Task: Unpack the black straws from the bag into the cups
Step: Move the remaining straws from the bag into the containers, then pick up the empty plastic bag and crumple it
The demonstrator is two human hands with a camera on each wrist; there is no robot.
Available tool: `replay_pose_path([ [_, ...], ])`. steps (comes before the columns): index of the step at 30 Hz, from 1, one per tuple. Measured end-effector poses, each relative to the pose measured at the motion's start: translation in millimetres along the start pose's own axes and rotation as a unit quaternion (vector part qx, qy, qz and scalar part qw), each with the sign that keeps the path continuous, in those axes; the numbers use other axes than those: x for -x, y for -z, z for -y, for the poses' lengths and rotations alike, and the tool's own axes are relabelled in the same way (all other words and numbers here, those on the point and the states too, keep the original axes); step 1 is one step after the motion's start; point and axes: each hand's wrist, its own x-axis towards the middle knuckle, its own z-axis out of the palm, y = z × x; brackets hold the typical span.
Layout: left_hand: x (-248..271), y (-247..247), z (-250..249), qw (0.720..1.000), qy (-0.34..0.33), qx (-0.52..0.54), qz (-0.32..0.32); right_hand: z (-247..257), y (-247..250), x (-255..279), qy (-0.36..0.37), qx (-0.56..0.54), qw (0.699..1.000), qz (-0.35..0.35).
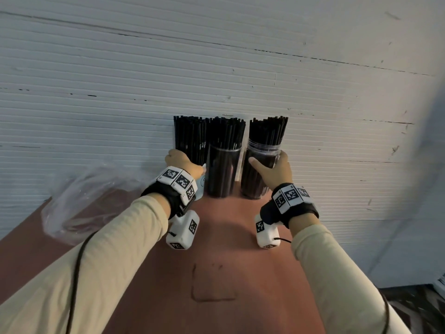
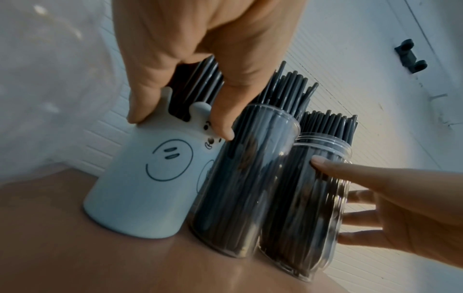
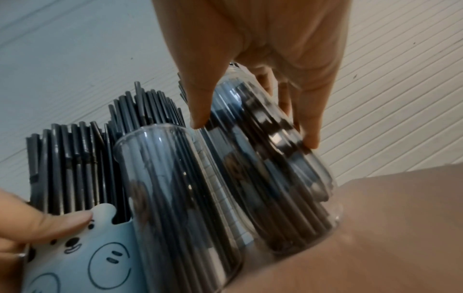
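Observation:
Three cups full of black straws (image 1: 226,132) stand in a row at the far end of the brown table (image 1: 216,273), against the white wall. My left hand (image 1: 184,162) grips the rim of the pale blue smiley cup (image 2: 140,188) on the left, thumb and fingers curled over its top. The middle clear cup (image 1: 222,172) touches both neighbours and no hand holds it. My right hand (image 1: 272,168) wraps round the right clear jar (image 1: 258,174), thumb on its front (image 2: 325,168) and fingers behind. The empty clear plastic bag (image 1: 79,203) lies crumpled at the left.
A ribbed white wall (image 1: 216,68) rises directly behind the cups. The table is narrow, with its right edge (image 1: 310,273) close beside my right arm and grey panels beyond. A faint rectangular mark (image 1: 212,283) shows on the table in front of me.

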Motion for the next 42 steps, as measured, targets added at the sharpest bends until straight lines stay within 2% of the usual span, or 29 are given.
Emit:
replay_pose_path([
  [8,0.2,4.1,0.1,1.000,0.013,0.010,-0.004,-2.0,-0.7,-3.6,-0.019,-0.006,1.000,0.015],
  [11,2.4,8.8,1.8,0.999,0.016,0.040,0.013,3.7,4.2,6.1,-0.024,0.014,1.000,-0.007],
  [14,10.6,18.6,2.2,0.996,-0.016,0.092,0.010,13.2,6.6,19.7,0.021,0.041,0.997,-0.065],
  [16,20.2,30.1,2.1,0.992,-0.059,0.108,-0.007,26.2,4.3,32.5,0.082,0.037,0.993,-0.072],
  [18,32.8,48.3,2.5,0.989,-0.108,0.102,-0.026,43.5,-1.2,46.9,0.134,0.038,0.990,-0.028],
  [21,46.2,84.8,8.4,0.981,-0.174,0.085,-0.015,70.2,-15.6,70.9,0.179,0.040,0.979,0.093],
  [26,54.1,156.6,32.3,0.974,-0.222,-0.026,0.041,105.6,-49.4,116.1,0.152,0.009,0.934,0.322],
  [29,52.3,189.9,55.4,0.964,-0.205,-0.119,0.122,117.1,-69.6,139.8,0.156,0.056,0.890,0.426],
  [32,53.3,206.4,78.1,0.946,-0.189,-0.178,0.194,125.8,-83.0,158.7,0.166,0.086,0.869,0.457],
  [34,55.5,210.3,89.9,0.941,-0.192,-0.185,0.207,130.7,-87.5,166.3,0.188,0.134,0.863,0.450],
  [36,55.6,211.9,99.9,0.938,-0.197,-0.190,0.214,135.0,-88.6,171.0,0.212,0.205,0.844,0.448],
  [38,54.7,213.5,108.4,0.939,-0.206,-0.189,0.201,137.5,-89.2,172.9,0.209,0.245,0.832,0.452],
  [42,51.6,212.2,118.8,0.948,-0.237,-0.168,0.127,137.7,-89.9,171.5,0.191,0.275,0.833,0.441],
])
